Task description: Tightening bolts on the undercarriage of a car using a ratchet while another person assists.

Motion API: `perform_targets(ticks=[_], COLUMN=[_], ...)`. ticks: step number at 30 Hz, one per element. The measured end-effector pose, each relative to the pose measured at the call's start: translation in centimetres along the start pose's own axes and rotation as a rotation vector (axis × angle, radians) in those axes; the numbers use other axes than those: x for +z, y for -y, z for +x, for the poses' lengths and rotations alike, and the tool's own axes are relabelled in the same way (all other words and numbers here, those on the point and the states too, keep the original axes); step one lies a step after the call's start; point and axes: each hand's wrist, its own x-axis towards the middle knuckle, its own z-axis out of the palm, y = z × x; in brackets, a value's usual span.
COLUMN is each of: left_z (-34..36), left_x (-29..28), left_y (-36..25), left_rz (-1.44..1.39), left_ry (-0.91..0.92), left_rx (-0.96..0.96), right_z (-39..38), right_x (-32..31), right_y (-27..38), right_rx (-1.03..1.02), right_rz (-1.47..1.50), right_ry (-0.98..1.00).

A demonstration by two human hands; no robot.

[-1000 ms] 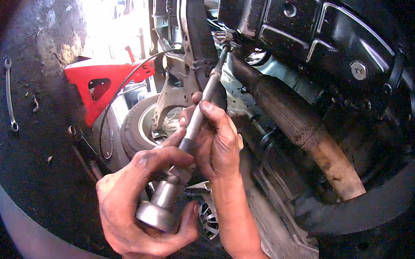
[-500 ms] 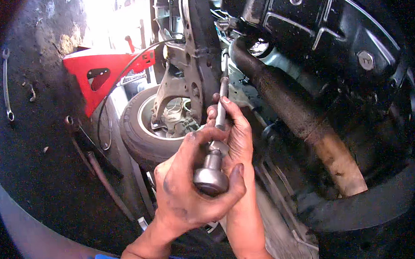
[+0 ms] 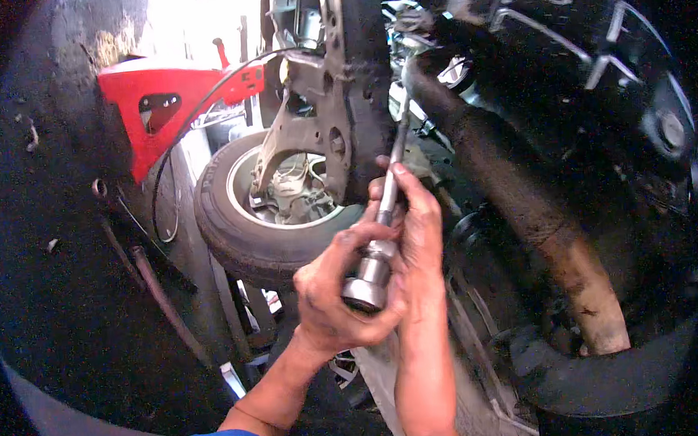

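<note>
A long steel rod tool (image 3: 397,150) runs up from my hands toward the gap between a dark frame rail (image 3: 364,93) and an exhaust pipe (image 3: 519,195); its far tip is blurred. My right hand (image 3: 416,234) is closed round the shaft, thumb along it. My left hand (image 3: 340,292) wraps round the lower end, where a cylindrical metal head with a wide round cap (image 3: 365,294) shows between finger and thumb. Both forearms come from the lower edge. Just beyond my hands lies a tire on a wheel (image 3: 245,246).
A red metal bracket (image 3: 180,93) and a thin black cable (image 3: 208,115) sit upper left. Wrenches (image 3: 98,188) and a bar (image 3: 166,304) lie on the dark surface at left. A black ribbed metal panel (image 3: 559,29) covers the upper right, above the exhaust.
Both hands and the tool have moved right and away from me, the tool now steeper. The surroundings have shifted in the view as the camera moved.
</note>
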Motion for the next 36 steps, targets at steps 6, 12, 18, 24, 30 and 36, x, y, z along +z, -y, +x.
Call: perform_targets(ticks=[6, 12, 18, 24, 30, 36], left_z=[0.3, 1.2, 1.5, 2.1, 2.5, 1.6], left_x=[-0.4, -1.9, -2.8, -1.3, 1.2, 3.2], left_y=[0.3, 0.3, 2.1, 2.7, 2.9, 3.7], left_rz=[0.123, -0.046, -0.070, -0.139, 0.063, 0.017], left_ry=[0.171, 0.161, 0.108, 0.024, 0.101, 0.099], left_rx=[0.099, 0.107, 0.020, 0.221, 0.347, 0.352], right_z=[0.1, -0.9, 0.4, 1.2, 3.5, 3.8], right_x=[-0.7, 0.3, 1.2, 1.0, -1.5, -3.0], right_y=[-0.8, -0.9, -2.9, -1.4, -1.9, -1.9], right_rx=[-0.037, -0.063, -0.219, -0.260, -0.406, -0.401], right_rz=[0.012, 0.045, -0.124, -0.061, -0.160, -0.162], right_ry=[-0.095, -0.125, -0.207, -0.152, -0.124, -0.145])
